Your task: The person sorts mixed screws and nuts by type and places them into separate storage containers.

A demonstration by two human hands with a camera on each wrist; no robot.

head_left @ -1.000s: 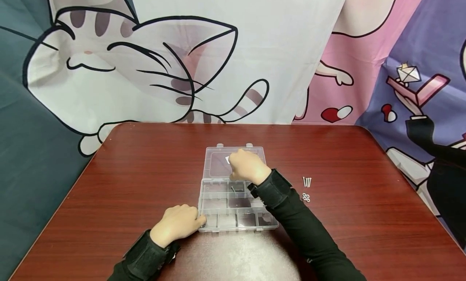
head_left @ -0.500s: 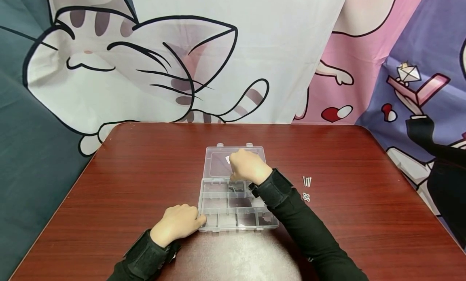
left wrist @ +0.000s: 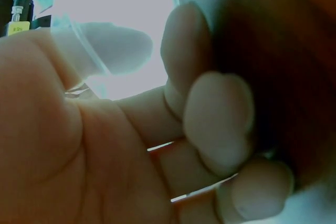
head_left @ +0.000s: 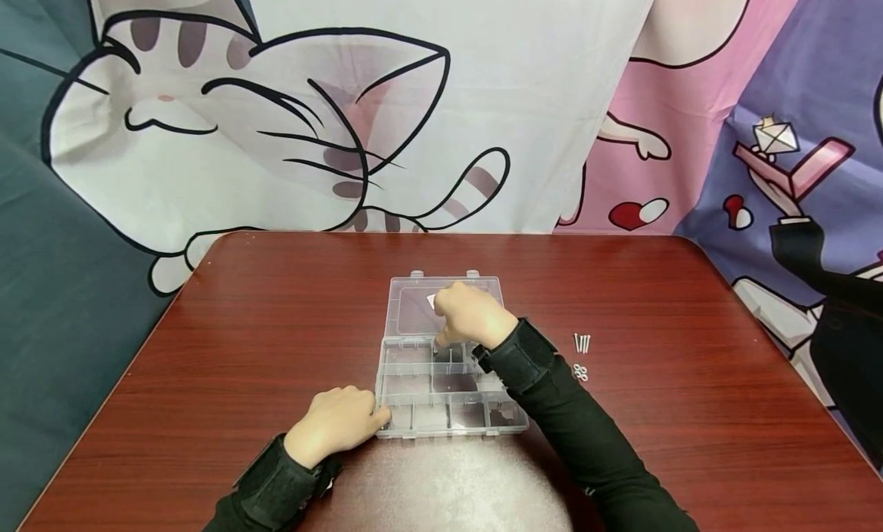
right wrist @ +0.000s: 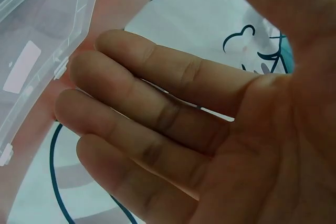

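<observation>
Left hand (head_left: 338, 421) holds the clear box (head_left: 405, 384), right hand (head_left: 472, 315) above it

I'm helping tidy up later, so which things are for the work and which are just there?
For the work, it seems:
clear divided box
left hand, at its corner
right hand, above it
screws and metal rings, probably, lying beside it

Just there:
cat-print cloth
pink cloth
</observation>
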